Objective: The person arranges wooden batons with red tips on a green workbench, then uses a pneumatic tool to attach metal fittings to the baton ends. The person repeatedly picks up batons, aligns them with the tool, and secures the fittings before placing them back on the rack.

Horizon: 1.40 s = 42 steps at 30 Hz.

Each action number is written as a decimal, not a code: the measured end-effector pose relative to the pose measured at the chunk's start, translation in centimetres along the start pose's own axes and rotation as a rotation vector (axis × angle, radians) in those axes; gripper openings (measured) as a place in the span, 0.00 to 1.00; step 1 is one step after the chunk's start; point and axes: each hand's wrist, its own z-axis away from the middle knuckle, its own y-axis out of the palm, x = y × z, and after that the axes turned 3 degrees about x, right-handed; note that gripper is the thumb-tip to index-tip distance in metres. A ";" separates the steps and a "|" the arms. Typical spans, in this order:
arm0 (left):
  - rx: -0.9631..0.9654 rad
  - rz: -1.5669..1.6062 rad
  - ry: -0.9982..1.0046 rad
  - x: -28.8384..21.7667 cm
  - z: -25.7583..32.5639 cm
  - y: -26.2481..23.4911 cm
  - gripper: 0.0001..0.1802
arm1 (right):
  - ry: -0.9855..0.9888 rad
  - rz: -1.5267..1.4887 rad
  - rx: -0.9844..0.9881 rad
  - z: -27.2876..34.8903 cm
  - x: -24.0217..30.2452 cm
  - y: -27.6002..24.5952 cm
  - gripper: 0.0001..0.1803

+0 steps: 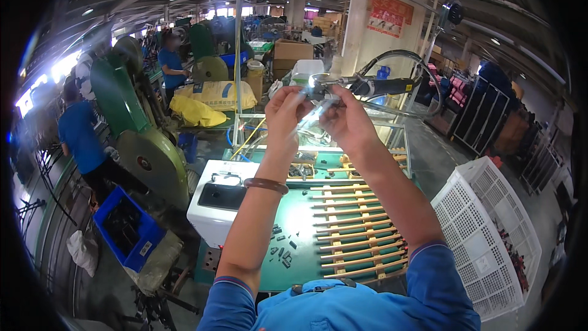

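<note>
Shiny metal part [320, 95] pinched between raised left hand [285, 112] and right hand [348, 119], under hanging power tool [380, 87].

A factory floor — big green metal press machines [142, 141] in a row, blue plastic parts bin [125, 227], white plastic lattice crate [490, 233], stacked brown cardboard boxes [293, 52] — workers in blue shirts [82, 138].

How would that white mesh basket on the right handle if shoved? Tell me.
The basket looks like thin perforated plastic, so probably light and slightly flexible. It holds only a few small parts, so it would likely slide easily. It already sits tilted, so it may tip.
</note>
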 end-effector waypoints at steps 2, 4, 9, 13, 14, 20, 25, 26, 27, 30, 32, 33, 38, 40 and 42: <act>-0.006 0.001 0.018 0.2 -0.3 -0.1 0.06 | 0.011 0.002 -0.011 -0.2 0.0 0.3 0.10; 0.005 -0.013 0.021 0.1 -0.3 -0.1 0.05 | 0.021 0.001 -0.001 -0.3 0.3 0.2 0.10; -0.035 0.026 0.014 0.0 -0.7 1.0 0.04 | 0.051 -0.054 0.035 -0.7 1.4 0.0 0.11; -0.057 0.036 0.027 -0.2 -1.4 0.9 0.04 | 0.086 -0.050 0.124 -0.2 2.5 0.3 0.11; -0.060 0.033 0.028 -0.2 -1.4 1.1 0.04 | 0.087 -0.030 0.141 0.0 2.7 0.1 0.11; -0.045 0.000 0.013 -1.2 -0.9 2.5 0.04 | 0.019 0.051 0.199 0.7 3.2 -0.1 0.16; -0.016 -0.042 0.038 -0.9 -1.2 3.1 0.04 | -0.052 0.280 0.129 1.1 3.5 -0.2 0.26; -0.006 -0.044 0.039 -0.9 -1.3 3.3 0.04 | -0.060 0.289 0.121 1.1 3.4 0.0 0.26; -0.028 -0.057 0.042 -1.1 -1.2 3.7 0.05 | -0.068 0.299 0.113 1.2 3.5 0.1 0.26; -0.025 -0.083 0.070 -1.4 -1.2 4.2 0.05 | -0.106 0.292 0.065 1.1 3.5 0.3 0.26; -0.012 -0.111 0.108 -1.6 -0.9 4.9 0.05 | -0.132 0.275 0.025 1.1 3.6 0.4 0.25; -0.005 -0.125 0.128 -1.6 -0.8 5.1 0.05 | -0.142 0.265 0.004 1.3 3.7 0.4 0.25; 0.038 -0.090 0.138 -1.4 -0.5 5.7 0.05 | -0.155 0.253 -0.006 1.4 4.3 0.5 0.25; -0.006 -0.044 0.109 -1.1 -0.4 6.4 0.05 | -0.160 0.240 0.000 1.3 4.4 0.1 0.25; -0.015 -0.017 0.095 -1.0 -0.4 6.4 0.05 | -0.166 0.235 -0.005 1.4 4.3 0.4 0.25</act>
